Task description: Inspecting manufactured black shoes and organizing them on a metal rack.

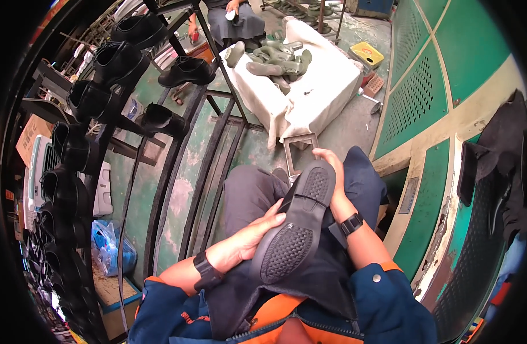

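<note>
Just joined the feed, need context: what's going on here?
A seated person holds a black shoe over their lap, sole up, heel end away from them. The left hand grips its left side, thumb by the sole's edge; the right hand holds the heel end's right side. More black shoes are racked on the left. Ahead, olive-green foot-shaped pieces lie heaped on a white cloth, with another person beyond.

The black shoe (pixel 293 226) hides most fingers of the left hand (pixel 251 238) behind it; beyond it, a co-worker (pixel 236 27) is cut off above the waist.
</note>
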Motion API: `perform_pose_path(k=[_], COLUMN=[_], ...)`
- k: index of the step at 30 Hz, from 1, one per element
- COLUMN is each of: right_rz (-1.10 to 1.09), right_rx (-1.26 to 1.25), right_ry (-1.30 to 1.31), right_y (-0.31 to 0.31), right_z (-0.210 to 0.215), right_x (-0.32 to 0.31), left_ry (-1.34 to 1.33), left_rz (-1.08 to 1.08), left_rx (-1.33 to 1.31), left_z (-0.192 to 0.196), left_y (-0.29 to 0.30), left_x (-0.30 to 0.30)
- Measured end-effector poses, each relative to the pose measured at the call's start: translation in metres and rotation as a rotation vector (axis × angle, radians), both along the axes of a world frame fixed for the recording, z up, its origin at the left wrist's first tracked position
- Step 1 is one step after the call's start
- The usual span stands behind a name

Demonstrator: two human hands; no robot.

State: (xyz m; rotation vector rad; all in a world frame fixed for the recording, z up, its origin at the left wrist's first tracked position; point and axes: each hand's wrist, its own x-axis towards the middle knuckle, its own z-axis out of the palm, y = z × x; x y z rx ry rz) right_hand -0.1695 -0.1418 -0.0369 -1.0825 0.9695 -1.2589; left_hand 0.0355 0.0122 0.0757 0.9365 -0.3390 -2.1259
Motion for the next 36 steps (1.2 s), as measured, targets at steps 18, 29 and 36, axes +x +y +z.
perform_pose_path(k=[18, 29, 36], right_rz=[0.655, 0.475, 1.290], right_rx=[0.615, 0.470, 0.706], right_ry=[-0.384, -0.345, -0.544], right_y=[0.053, -0.048, 0.042], right_z=[0.035, 0.083, 0.122], right_x=[-0.022, 0.085, 0.095], left_ry=[-0.085, -0.440, -1.748], left_rz=[0.815, 0.807, 0.379], left_rx=[-0.463, -0.514, -0.966], left_z=[0.011, 0.011, 0.053], left_y=[0.048, 0.104, 0.056], left_x=[0.125, 0.142, 0.122])
